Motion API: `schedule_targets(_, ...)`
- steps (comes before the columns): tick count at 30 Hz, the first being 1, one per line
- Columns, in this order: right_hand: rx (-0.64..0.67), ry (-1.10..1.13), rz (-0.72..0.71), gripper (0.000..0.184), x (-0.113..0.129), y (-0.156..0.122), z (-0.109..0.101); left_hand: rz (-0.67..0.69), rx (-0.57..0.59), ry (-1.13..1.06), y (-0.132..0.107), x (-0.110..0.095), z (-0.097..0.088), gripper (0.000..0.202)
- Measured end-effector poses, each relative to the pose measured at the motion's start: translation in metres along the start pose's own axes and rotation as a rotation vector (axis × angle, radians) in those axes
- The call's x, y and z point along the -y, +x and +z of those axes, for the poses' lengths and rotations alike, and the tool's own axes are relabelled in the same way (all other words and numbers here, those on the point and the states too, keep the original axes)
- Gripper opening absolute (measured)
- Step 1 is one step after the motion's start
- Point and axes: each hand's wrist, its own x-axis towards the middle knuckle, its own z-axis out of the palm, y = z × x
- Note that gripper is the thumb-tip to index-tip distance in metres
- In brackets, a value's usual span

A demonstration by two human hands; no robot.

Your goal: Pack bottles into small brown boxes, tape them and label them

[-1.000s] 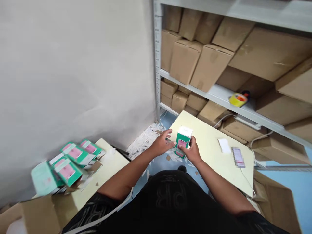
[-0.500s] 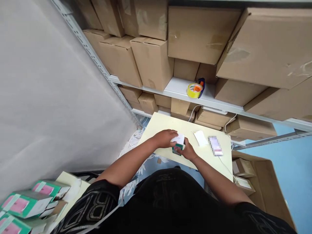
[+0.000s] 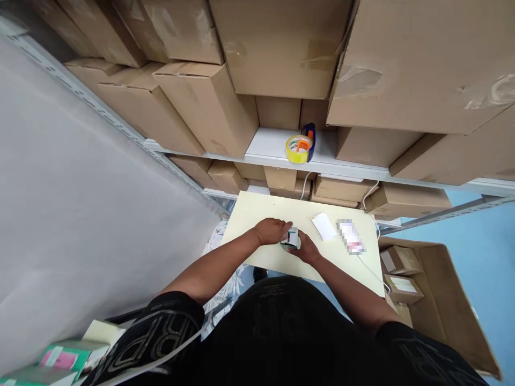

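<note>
Over the pale yellow table [image 3: 257,209] a small white and green box [image 3: 291,237] sits between my two hands. A dark patch shows on its upper face; whether that is an opening or print I cannot tell. My right hand [image 3: 307,250] grips the box from its right and lower side. At the upper left edge of the box, my left hand [image 3: 273,231] has its fingers closed on it. A white card or packet [image 3: 323,227] and a blurred-out phone [image 3: 350,237] with a white cable lie to the right of my hands.
Shelves ahead hold several cardboard boxes [image 3: 209,102]. A yellow-taped tape dispenser [image 3: 300,148] rests on the shelf edge. At right stands an open carton [image 3: 446,300] with small boxes inside. Green and pink boxes [image 3: 64,358] are at lower left, beside a grey wall [image 3: 80,241].
The small box has been turned in my hands: its pink and green side no longer shows, and a face with a dark patch is up. The camera view has shifted.
</note>
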Motion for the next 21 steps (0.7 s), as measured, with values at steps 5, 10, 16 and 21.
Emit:
schedule_targets(5, -0.098, -0.027, 0.026, 0.085, 0.007, -0.012, 0.011, -0.264, -0.297, -0.193, 0.022, 0.011, 0.008, 0.023)
schedule_targets(10, -0.222, 0.044, 0.142, 0.073, 0.032, -0.025, 0.011, -0.258, -0.174, -0.495, 0.016, 0.009, 0.027, 0.020)
schedule_targets(16, -0.216, 0.348, 0.299, 0.067, 0.075, -0.049, 0.004, -0.296, -0.023, -0.575, -0.002, -0.010, 0.038, 0.059)
schedule_targets(21, -0.324, 0.298, 0.472, 0.047, 0.103, -0.035, -0.005, -0.231, -0.043, -0.621, -0.006, -0.012, 0.035, 0.044)
